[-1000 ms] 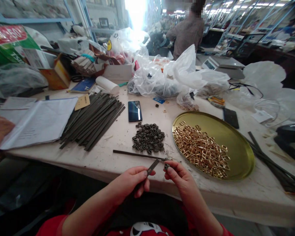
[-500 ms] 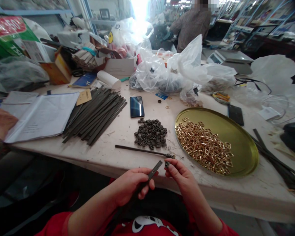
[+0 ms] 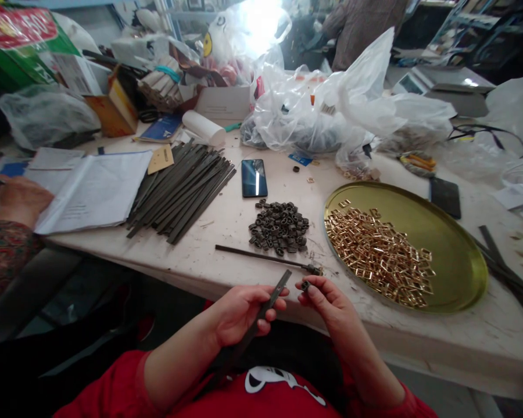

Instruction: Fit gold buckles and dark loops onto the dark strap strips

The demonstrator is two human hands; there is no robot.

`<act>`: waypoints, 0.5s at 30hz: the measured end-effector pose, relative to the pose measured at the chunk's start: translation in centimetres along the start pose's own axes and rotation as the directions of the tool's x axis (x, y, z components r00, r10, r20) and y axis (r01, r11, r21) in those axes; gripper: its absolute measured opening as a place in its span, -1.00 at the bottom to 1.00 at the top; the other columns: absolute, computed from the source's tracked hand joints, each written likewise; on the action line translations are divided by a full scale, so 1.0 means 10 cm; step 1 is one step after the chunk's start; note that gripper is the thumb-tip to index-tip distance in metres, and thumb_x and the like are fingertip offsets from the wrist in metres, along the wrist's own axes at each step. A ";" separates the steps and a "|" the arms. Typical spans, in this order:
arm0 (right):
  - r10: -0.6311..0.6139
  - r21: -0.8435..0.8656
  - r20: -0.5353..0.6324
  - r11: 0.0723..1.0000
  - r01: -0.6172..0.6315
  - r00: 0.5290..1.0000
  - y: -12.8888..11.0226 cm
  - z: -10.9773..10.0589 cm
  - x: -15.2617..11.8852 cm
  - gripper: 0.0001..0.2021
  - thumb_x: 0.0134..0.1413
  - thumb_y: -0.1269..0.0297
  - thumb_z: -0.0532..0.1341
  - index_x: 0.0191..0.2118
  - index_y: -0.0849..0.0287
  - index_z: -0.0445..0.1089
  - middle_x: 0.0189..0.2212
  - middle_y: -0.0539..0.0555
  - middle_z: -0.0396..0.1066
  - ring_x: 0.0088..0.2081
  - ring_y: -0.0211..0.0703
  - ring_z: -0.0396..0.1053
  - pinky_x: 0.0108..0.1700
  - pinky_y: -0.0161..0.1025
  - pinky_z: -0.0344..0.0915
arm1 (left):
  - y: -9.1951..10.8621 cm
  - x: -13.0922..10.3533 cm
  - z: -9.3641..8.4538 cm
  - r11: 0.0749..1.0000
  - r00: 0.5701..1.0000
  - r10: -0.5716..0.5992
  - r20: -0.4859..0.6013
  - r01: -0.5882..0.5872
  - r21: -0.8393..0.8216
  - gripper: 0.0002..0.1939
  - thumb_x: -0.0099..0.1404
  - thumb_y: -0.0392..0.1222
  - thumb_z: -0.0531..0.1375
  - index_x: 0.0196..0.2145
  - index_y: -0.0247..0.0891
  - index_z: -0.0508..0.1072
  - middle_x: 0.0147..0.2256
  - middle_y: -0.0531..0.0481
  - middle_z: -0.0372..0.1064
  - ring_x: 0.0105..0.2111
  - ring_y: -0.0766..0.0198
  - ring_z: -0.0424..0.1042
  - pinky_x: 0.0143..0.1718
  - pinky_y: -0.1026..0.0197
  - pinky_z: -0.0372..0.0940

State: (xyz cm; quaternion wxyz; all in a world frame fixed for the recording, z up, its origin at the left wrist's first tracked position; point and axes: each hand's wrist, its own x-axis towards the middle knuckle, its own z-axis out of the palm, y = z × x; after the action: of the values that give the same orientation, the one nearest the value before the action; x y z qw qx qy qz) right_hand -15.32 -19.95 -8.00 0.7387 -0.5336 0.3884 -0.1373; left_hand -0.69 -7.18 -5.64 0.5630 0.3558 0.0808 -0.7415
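My left hand (image 3: 237,316) is closed around a narrow dark strap (image 3: 282,283), whose free end points up and away past my fingers. The strap's lower part runs down toward my lap. Between thumb and fingers, my right hand (image 3: 329,305) pinches a small dark strap loop (image 3: 305,285), held a little right of the strap end and apart from it. Beyond both hands lies another dark strap (image 3: 261,258) with a metal piece at its right end. Behind that is a heap of dark loops (image 3: 279,227).
A round gold tray (image 3: 459,255) at right bears many gold rectangular buckles (image 3: 379,255). Left lie a stack of dark straps (image 3: 183,194), open papers (image 3: 96,191) and another person's hand (image 3: 21,197). A phone (image 3: 254,178) and plastic bags (image 3: 305,116) are farther back.
The view has tilted down and turned left, so the table things sit farther right. More of the other person's arm shows. Both my hands keep their holds, strap and loop still apart.
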 end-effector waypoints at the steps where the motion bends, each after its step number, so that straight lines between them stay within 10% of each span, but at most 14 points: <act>1: 0.006 0.001 0.004 1.000 -0.006 1.000 0.01 0.00 0.00 -0.65 -0.11 0.01 0.27 -0.24 0.11 0.32 -0.28 0.03 0.43 -0.37 -0.24 0.36 -0.23 -0.25 0.28 | 0.00 0.00 -0.01 1.000 1.000 -0.002 0.003 0.002 -0.010 -0.68 0.12 -0.40 0.07 -0.13 -0.45 0.38 -0.38 -0.02 0.27 -0.59 0.51 0.23 -0.68 0.51 0.08; 15: 0.001 -0.024 0.008 1.000 0.000 1.000 0.04 -0.02 0.01 -0.64 -0.09 0.01 0.26 -0.21 0.11 0.33 -0.31 0.03 0.43 -0.37 -0.22 0.37 -0.24 -0.23 0.31 | -0.06 0.03 -0.05 1.000 1.000 -0.013 0.016 0.012 0.026 -0.71 0.13 -0.37 0.15 -0.14 -0.35 0.41 -0.31 -0.05 0.37 -0.47 0.44 0.36 -0.57 0.46 0.19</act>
State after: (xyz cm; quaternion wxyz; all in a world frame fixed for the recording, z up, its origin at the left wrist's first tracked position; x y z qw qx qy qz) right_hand -15.46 -20.00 -8.47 0.7337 -0.5430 0.3871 -0.1301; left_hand -1.01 -6.92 -6.34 0.5543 0.3564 0.0688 -0.7490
